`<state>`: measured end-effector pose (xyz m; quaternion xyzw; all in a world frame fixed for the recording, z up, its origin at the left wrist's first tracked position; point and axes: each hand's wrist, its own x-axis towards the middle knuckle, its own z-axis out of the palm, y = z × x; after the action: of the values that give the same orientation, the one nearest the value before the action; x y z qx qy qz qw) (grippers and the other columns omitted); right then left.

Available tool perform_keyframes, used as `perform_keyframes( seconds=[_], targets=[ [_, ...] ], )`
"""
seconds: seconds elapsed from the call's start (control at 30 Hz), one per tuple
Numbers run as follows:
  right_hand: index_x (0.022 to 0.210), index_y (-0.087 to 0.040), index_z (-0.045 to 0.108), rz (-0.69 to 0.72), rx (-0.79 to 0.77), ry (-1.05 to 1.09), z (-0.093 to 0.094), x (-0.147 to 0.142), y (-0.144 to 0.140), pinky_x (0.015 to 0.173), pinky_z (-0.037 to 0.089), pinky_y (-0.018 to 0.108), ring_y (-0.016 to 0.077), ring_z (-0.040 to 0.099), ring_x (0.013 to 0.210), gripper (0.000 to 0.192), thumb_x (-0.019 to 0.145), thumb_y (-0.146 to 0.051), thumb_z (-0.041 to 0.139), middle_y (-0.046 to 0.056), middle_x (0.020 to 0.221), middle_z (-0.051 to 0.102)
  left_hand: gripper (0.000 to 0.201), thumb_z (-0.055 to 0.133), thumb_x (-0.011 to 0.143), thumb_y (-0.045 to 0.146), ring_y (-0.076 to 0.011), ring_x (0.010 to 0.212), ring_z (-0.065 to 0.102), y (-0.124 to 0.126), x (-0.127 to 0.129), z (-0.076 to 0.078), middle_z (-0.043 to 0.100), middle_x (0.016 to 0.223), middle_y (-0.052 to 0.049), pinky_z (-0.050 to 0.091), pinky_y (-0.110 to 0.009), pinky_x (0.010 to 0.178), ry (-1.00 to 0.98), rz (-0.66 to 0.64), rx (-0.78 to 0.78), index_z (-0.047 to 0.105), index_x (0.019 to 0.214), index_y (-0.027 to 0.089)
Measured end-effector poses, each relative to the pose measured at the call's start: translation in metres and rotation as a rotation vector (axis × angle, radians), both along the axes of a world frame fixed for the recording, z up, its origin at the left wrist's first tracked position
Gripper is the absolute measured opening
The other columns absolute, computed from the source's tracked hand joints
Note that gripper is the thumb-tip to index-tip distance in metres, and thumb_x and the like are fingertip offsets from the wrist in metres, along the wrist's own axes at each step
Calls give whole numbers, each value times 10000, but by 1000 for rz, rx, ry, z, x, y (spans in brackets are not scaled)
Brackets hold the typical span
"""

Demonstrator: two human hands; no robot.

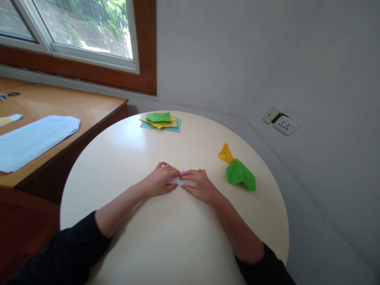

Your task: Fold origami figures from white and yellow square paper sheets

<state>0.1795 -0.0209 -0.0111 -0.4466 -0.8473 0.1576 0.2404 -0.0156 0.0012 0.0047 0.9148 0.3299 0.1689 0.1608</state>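
Centrally, the bare left hand (165, 179) and bare right hand (202, 185) hold a small folded white paper piece (175, 181) between fingers and thumbs on the round white table (166, 237), apparently mid-crease, the next move calling for even fingertip pressure.

Daylight is coming through the window (89, 27) and laying a pale glare on the round table (126, 136), while the wall (225, 51) is looking dim, a soft shadow is edging the left forearm (120, 208), and fine detail is blurring.

Left hand (162, 180) beside right hand (202, 186), both curled
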Motion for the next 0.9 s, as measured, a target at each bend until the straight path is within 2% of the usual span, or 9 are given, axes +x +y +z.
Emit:
perform_keyframes(
  seconds=[0.23,0.43,0.57,0.67,0.77,0.9],
  targets=[
    [946,-231,618,-18,32,32,-4,0,2,844,311,342,171,581,989,227,729,-170,642,41,1041,660,191,489,764,198,-175,870,579,2,0,-4,655,874,-45,374,-312,864,-78,1,3,569,938,192],
    [868,-222,638,-102,122,61,-7,-4,6,836,313,337,160,594,927,157,765,-118,582,33,945,672,211,439,811,221,-171,853,581,1,2,-5,655,889,-63,399,-305,844,-113,26,-21,569,972,183],
    [846,-226,641,-143,183,97,-6,-6,6,844,307,339,164,586,926,127,779,-138,579,34,955,656,239,488,801,302,-182,861,582,-2,6,-4,654,906,-65,405,-323,855,-158,55,-31,555,997,184],
    [854,-223,630,-142,193,116,-3,-8,4,851,290,340,166,578,950,110,798,-155,563,35,972,653,274,507,777,258,-165,856,597,-4,9,-6,668,946,-47,428,-298,823,-271,126,-133,525,1044,198],
    [867,-224,611,-137,147,115,-1,-10,2,862,268,348,163,584,936,105,825,-174,528,22,948,670,285,493,767,228,-130,711,605,-5,11,-9,689,902,-34,456,-247,680,-382,220,-305,520,1049,193],
    [930,-215,597,-166,115,142,-2,-11,2,837,294,338,167,599,892,131,831,-196,514,31,941,687,253,506,743,234,-106,579,538,-4,12,-10,690,786,-19,414,-220,563,-471,268,-383,562,982,172]
  ],
)
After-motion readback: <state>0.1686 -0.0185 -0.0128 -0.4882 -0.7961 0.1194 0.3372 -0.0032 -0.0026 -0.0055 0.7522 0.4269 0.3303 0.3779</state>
